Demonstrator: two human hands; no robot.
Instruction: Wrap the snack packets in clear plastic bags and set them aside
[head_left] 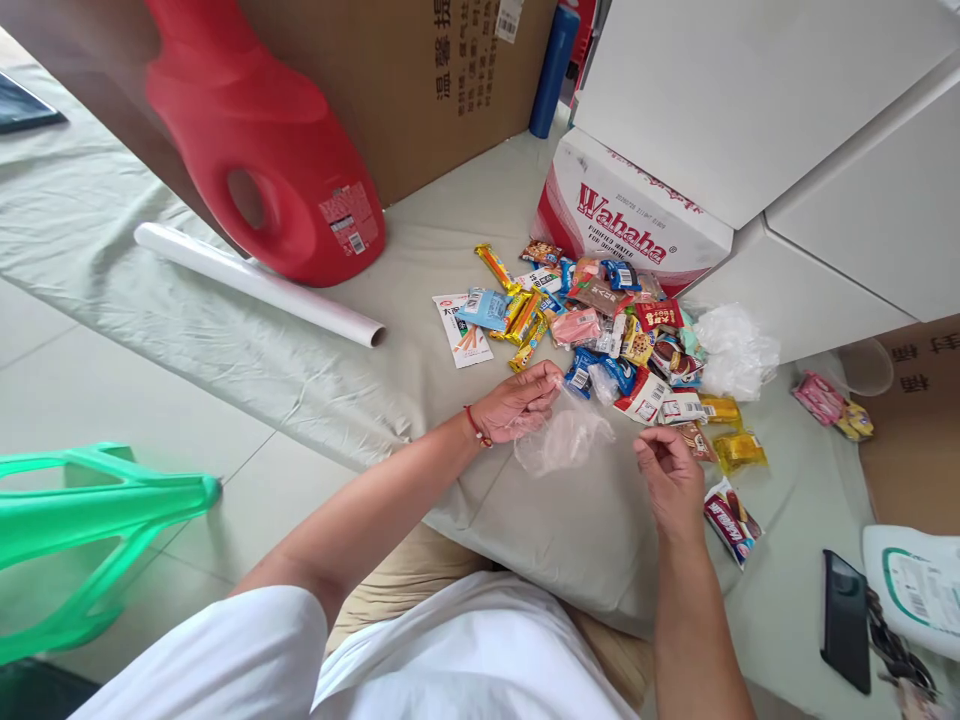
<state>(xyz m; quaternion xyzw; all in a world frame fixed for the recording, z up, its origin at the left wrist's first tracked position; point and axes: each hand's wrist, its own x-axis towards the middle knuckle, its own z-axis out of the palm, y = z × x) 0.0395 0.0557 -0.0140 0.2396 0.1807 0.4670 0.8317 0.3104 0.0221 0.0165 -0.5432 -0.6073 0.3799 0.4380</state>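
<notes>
Clear plastic bag (562,440): thin, limp, hanging from the left hand (519,403) over the near part of the cloth-covered counter (555,540).

Head view. Left hand: thumb and fingertips pinched together on the bag's upper edge, other fingers curled in; red bracelet (477,428) at the wrist. Right hand (673,470): just beside the free end of the bag, fingers curled, thumb tip close to the index finger; whether anything thin is held between them cannot be told.

Directly beyond both hands: loose heap of wrapped snacks (596,320), overlapping, mixed colours. At its left edge, white snack packet (461,335) lying flat, partly under a light-blue packet (486,309). At its right edge, crumpled clear plastic (736,350). Beside the right hand, yellow packet (740,452); nearer the person, maroon-and-white packet (733,522), lying apart from the heap.

Behind the heap, red-and-white Wahaha carton (622,215). To the left, red jug (300,180) with a handle hole, in front of a large cardboard box (409,120); white tube (259,285) lying near the jug's base. Far right: black phone (845,620), next to a white container (919,580) with a green-edged label. Lower left, on the tiled floor: green plastic stool (169,500).
</notes>
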